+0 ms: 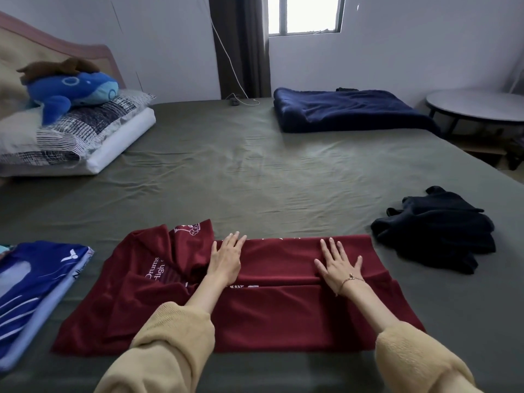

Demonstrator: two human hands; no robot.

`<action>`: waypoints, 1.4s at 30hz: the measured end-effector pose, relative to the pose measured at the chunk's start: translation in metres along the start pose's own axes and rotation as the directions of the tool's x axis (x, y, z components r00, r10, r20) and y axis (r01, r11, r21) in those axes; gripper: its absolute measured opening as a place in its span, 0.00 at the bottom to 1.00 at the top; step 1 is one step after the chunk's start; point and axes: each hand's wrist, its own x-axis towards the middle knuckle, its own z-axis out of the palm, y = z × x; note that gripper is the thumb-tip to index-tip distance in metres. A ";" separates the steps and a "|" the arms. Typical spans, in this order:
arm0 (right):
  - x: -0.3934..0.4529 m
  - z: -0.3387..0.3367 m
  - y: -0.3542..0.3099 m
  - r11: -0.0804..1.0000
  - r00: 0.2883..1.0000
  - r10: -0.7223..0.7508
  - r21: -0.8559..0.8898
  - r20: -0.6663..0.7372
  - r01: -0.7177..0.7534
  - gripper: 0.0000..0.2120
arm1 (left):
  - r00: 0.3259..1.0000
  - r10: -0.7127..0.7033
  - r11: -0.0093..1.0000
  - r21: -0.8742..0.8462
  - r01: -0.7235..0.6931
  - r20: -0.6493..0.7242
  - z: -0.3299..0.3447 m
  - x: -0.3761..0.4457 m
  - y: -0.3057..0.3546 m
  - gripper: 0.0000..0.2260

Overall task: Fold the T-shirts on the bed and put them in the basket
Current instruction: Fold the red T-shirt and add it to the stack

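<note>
Both hands are lying flat w/ fingers straight on the maroon T-shirt (255, 316), pressing, not gripping anything. The shirt is sitting at the near edge of the olive-sheeted bed (255, 171), right in front of the person, its long axis running left–right across the view. The left hand (225, 259) is pressing approx. mid-shirt, just beside the bunched collar/sleeve end w/ white print; the right hand (338, 263) is pressing nearer the hem end, which is looking squared and flat. A lengthwise fold seam is running between the wrists, so one side seems to be folded in already, while the left end is lying rumpled and spread wider. Judging from that, the coming move is prob. turning on this left–right axis: whichever end gets brought over the other, the left hand is the nearer one to the messy collar end, the right hand nearer the tidy hem. A dark crumpled garment (433, 228) is waiting well apart to the right, and a blue printed T-shirt (37, 293), looking folded, is lying at the left edge. No basket is showing in view, so can't tell which way it lies. Farther back: a folded navy blanket (348, 109), stacked pillows (76, 131) w/ a blue whale plush (71, 89), and a round table (479, 104) off the bed's right side.
</note>
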 end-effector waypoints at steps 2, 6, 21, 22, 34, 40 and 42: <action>0.001 0.004 0.011 1.000 0.999 0.019 -0.026 0.033 -0.018 0.30 | 1.000 -0.014 1.000 -0.005 0.015 0.026 0.001 0.012 -0.006 0.24; 0.003 0.008 0.021 0.999 0.999 0.035 -0.019 -0.009 -0.035 0.33 | 1.000 -0.014 0.996 0.091 0.014 0.002 0.000 0.030 -0.010 0.15; 0.005 0.013 -0.002 0.980 0.979 -0.186 -0.082 -0.086 0.180 0.57 | 0.974 0.219 0.961 -0.184 -0.204 0.063 0.032 0.002 0.057 0.24; 0.003 0.015 -0.002 0.979 0.979 -0.192 -0.079 -0.066 0.187 0.53 | 0.970 0.225 0.959 -0.199 -0.203 0.096 0.031 0.001 0.059 0.24; 0.006 0.004 -0.047 0.972 0.972 -0.233 -0.044 -0.040 0.231 0.25 | 0.988 0.110 0.940 -0.312 -0.138 -0.105 -0.008 -0.002 0.005 0.15; 0.023 0.001 -0.127 0.910 0.948 -0.287 0.270 -0.137 0.315 0.17 | 0.952 -0.143 0.904 -0.427 0.015 -0.270 -0.034 -0.008 -0.054 0.09; 0.030 0.000 -0.157 0.852 0.969 -0.230 0.463 -0.087 0.244 0.17 | 0.927 -0.274 0.868 -0.482 0.124 -0.256 -0.035 -0.011 -0.082 0.10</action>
